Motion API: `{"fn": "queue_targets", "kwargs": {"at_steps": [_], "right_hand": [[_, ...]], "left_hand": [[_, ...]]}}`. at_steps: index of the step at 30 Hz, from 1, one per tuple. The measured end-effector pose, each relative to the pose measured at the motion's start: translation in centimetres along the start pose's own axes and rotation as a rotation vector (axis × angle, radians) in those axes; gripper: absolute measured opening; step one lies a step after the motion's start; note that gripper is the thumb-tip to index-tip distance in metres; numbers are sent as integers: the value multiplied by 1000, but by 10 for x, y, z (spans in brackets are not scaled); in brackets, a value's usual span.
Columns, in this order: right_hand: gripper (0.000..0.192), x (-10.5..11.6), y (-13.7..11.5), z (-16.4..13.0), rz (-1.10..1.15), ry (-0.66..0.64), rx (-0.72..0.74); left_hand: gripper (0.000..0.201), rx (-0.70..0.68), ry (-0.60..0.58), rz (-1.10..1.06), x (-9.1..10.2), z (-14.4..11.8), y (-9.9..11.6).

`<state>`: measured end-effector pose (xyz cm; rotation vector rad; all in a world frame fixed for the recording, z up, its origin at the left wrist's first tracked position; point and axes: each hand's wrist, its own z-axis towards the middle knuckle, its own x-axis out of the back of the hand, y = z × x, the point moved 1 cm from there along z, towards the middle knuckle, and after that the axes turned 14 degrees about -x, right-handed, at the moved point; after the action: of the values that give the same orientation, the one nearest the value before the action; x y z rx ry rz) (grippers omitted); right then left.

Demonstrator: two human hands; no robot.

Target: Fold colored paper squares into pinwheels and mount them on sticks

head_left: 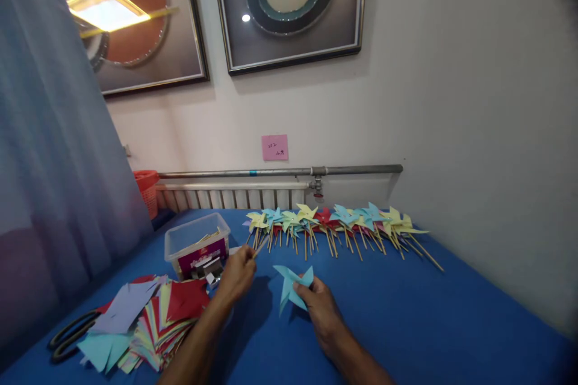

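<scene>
My left hand (239, 271) is closed around a thin wooden stick (260, 248), which points up and to the right. In my right hand (320, 307) is a light blue paper pinwheel (288, 286), pinched between thumb and fingers, with no stick visible on it. Left of my left hand stands a clear plastic box (180, 242) with a purple label and some sticks inside. A small silvery box (212, 272) sits against its front. Beyond my hands lies a long row of finished-looking pinwheels (345, 215) on sticks, in yellow, blue and red.
Stacked coloured paper pieces (156, 325) lie at the front left, over black-handled scissors (67, 337). A blue cloth (406, 325) covers the table. Behind it are a red basket (147, 189), a radiator (235, 197) and a pipe (361, 169). A curtain (58, 150) hangs at left.
</scene>
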<state>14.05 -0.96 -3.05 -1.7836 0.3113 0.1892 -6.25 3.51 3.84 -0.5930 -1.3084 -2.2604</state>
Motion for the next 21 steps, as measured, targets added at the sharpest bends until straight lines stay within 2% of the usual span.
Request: {"fn": "queue_targets", "kwargs": {"at_steps": [2, 4, 10, 15, 21], "right_hand": [[28, 1, 0, 1, 17, 19, 0], [30, 1, 0, 2, 32, 29, -4], [31, 0, 1, 3, 66, 3, -39], [34, 1, -3, -1, 70, -3, -68], [40, 1, -11, -2, 142, 0, -41]], "left_hand": [[14, -48, -38, -21, -24, -17, -4], [18, -58, -69, -30, -34, -26, -7], [25, -81, -130, 71, -36, -28, -10], [22, -88, -138, 106, -37, -30, -1], [22, -108, -292, -56, -43, -38, 17]]}}
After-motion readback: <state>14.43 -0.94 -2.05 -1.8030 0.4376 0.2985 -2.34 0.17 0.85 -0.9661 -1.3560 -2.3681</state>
